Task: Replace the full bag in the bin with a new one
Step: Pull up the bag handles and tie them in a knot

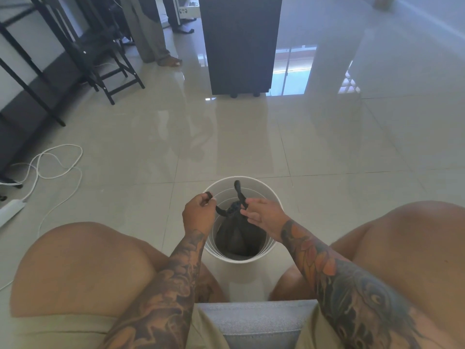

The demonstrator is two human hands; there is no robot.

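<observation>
A round white bin [273, 195] is stood upright on the glossy tiled floor [226, 137], between the knees of a person seated on a grey fabric cushion [261, 321]. Its smooth, cylindrical wall is seen from above, the mouth open to the camera. Inside it, a black bag [239, 235] of thin, crinkled plastic is gathered into a bulging, rounded lump with its neck turned upward. Two twisted black tails are drawn out of the neck: one is stretched leftward and is pinched in the curled fingers of the left hand [198, 210]; the other is pointed up and away, toward the far rim, and is held between thumb and fingers of the right hand [263, 214], whose remaining fingers are loosely extended. A white cable [59, 159] is looped on the tiles at the left, near black frame legs [83, 59]. A dark cabinet [240, 44] is stood further off.
</observation>
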